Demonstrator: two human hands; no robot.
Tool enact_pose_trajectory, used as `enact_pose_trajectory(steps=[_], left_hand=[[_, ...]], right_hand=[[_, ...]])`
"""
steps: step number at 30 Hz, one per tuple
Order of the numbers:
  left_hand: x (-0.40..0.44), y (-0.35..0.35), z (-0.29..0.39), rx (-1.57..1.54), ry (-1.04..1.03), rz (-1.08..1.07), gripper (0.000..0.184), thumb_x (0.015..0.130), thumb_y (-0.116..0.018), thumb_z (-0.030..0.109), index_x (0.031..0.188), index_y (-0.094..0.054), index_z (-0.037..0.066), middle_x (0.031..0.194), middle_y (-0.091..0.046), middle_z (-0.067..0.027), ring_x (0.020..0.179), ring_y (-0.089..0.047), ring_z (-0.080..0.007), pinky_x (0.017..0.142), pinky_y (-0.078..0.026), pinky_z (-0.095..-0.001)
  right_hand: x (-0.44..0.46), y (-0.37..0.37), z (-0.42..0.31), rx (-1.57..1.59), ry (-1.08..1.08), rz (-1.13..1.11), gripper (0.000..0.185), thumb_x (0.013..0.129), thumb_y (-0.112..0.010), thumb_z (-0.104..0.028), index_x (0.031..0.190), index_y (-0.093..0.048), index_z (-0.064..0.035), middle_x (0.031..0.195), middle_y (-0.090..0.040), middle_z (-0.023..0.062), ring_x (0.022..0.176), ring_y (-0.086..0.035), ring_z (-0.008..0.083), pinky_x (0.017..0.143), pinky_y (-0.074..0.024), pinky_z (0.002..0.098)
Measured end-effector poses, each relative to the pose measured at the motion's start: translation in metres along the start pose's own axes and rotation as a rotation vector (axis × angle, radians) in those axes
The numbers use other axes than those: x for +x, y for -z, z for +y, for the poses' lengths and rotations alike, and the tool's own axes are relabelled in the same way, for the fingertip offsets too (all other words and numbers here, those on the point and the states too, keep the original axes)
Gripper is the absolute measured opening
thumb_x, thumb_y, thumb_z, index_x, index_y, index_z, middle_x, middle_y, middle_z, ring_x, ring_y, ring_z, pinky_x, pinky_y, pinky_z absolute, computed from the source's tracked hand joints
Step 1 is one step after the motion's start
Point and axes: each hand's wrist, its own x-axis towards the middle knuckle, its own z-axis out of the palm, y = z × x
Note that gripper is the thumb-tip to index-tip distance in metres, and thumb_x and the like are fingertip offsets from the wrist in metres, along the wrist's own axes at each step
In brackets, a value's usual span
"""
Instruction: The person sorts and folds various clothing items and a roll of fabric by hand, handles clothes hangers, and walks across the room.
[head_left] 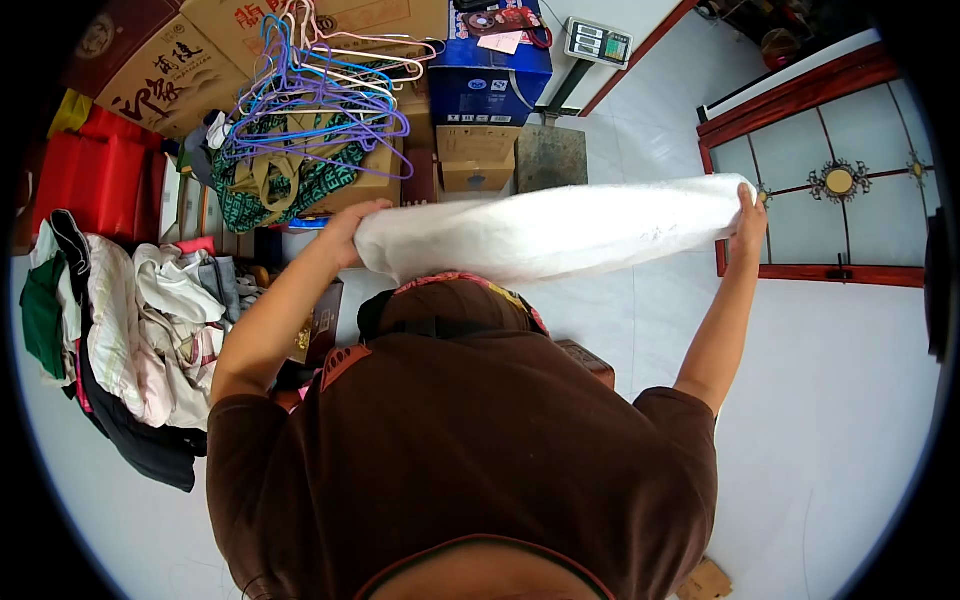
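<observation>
A long white folded cloth (560,230) stretches sideways in front of my body, held up above the floor. Its left end is in the grip of my left hand (350,232), the fingers mostly hidden behind it. At the other end my right hand (748,222) clasps the upper right corner, with fingertips showing at the edge. The cloth looks thick and slightly sagging, and I cannot tell what kind of piece it is.
Purple, blue and pink hangers (320,110) lie on a green patterned bag (260,180) by cardboard boxes (175,75). Clothes (150,330) are heaped at left. A platform scale (552,160) stands ahead, a red-framed glass door (800,170) at right.
</observation>
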Motion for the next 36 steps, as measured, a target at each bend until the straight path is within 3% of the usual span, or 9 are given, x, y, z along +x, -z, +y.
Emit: enact_pose_trajectory(steps=[4,10,13,19,23,24,28,33,36], left_hand=[[0.007,0.027,0.004,0.090,-0.237,0.113,0.024,0.090,-0.059,0.016,0.112,-0.058,0.007,0.105,-0.063,-0.0081,0.100,-0.061,-0.0212,0.085,-0.051,-0.0381],[0.012,0.027,0.007,0.342,-0.409,0.165,0.011,0.088,-0.060,0.011,0.097,-0.064,0.008,0.087,-0.063,-0.0005,0.083,-0.059,-0.0108,0.071,-0.047,-0.0254],[0.003,0.024,0.016,0.442,-0.432,0.225,0.012,0.087,-0.057,0.008,0.097,-0.063,0.009,0.085,-0.063,0.0004,0.080,-0.058,-0.0104,0.074,-0.046,-0.0266],[-0.009,0.036,0.022,0.772,-0.402,0.326,0.012,0.082,-0.062,0.004,0.093,-0.065,0.009,0.085,-0.060,0.0014,0.082,-0.055,-0.0112,0.082,-0.040,-0.0249],[-0.006,0.055,0.017,0.792,-0.479,0.274,0.025,0.078,-0.069,0.004,0.102,-0.067,0.008,0.093,-0.057,-0.0011,0.089,-0.053,-0.0145,0.087,-0.040,-0.0281],[-0.010,0.053,0.017,0.850,-0.494,0.281,0.028,0.076,-0.071,0.004,0.104,-0.066,0.007,0.096,-0.055,-0.0021,0.091,-0.053,-0.0155,0.087,-0.040,-0.0286],[-0.019,0.057,0.014,1.207,-0.575,0.260,0.039,0.071,-0.076,0.005,0.109,-0.064,0.004,0.105,-0.049,-0.0058,0.100,-0.051,-0.0190,0.087,-0.041,-0.0292],[-0.042,0.043,0.009,1.665,-0.759,0.072,0.044,0.064,-0.081,0.011,0.103,-0.064,0.005,0.095,-0.052,-0.0107,0.094,-0.055,-0.0286,0.084,-0.044,-0.0342],[-0.046,0.040,0.005,1.787,-0.722,0.036,0.028,0.071,-0.076,0.015,0.095,-0.066,0.006,0.093,-0.053,-0.0105,0.089,-0.057,-0.0312,0.076,-0.045,-0.0403]], right_hand=[[0.019,0.021,0.019,-0.031,-0.088,-0.043,0.040,0.088,-0.064,-0.026,0.113,-0.059,0.0052,0.103,-0.064,0.0115,0.094,-0.060,0.0192,0.085,-0.0453,0.0308],[0.040,0.042,0.062,-0.244,-0.166,-0.192,0.035,0.089,-0.062,-0.022,0.112,-0.061,0.0044,0.103,-0.065,0.0087,0.091,-0.060,0.0172,0.085,-0.0447,0.0300],[0.025,0.033,0.067,-0.253,-0.004,-0.153,0.032,0.088,-0.061,-0.020,0.112,-0.063,0.0011,0.099,-0.064,0.0064,0.088,-0.059,0.0153,0.084,-0.0433,0.0282],[-0.028,0.017,0.016,-0.551,-0.213,-0.734,0.036,0.079,-0.069,-0.026,0.107,-0.067,-0.0047,0.098,-0.063,0.0044,0.088,-0.056,0.0123,0.083,-0.0413,0.0248],[-0.054,0.007,0.005,-0.847,-0.183,-0.963,0.052,0.065,-0.081,-0.034,0.105,-0.067,-0.0029,0.100,-0.064,0.0106,0.092,-0.060,0.0230,0.087,-0.0445,0.0321],[-0.046,0.013,0.024,-1.001,-0.080,-1.012,0.058,0.063,-0.082,-0.035,0.109,-0.066,-0.0021,0.108,-0.060,0.0152,0.099,-0.058,0.0298,0.091,-0.0440,0.0351],[-0.062,0.007,0.040,-1.284,0.037,-0.902,0.043,0.064,-0.078,-0.006,0.106,-0.068,-0.0025,0.102,-0.059,0.0185,0.099,-0.058,0.0341,0.088,-0.0476,0.0375],[-0.063,0.013,0.045,-1.201,0.282,-0.652,0.024,0.072,-0.070,-0.004,0.095,-0.071,-0.0007,0.092,-0.059,0.0182,0.088,-0.059,0.0339,0.080,-0.0478,0.0388],[-0.051,0.030,0.047,-1.138,0.384,-0.515,0.016,0.077,-0.065,-0.007,0.090,-0.070,0.0000,0.093,-0.058,0.0193,0.090,-0.058,0.0345,0.080,-0.0468,0.0389]])
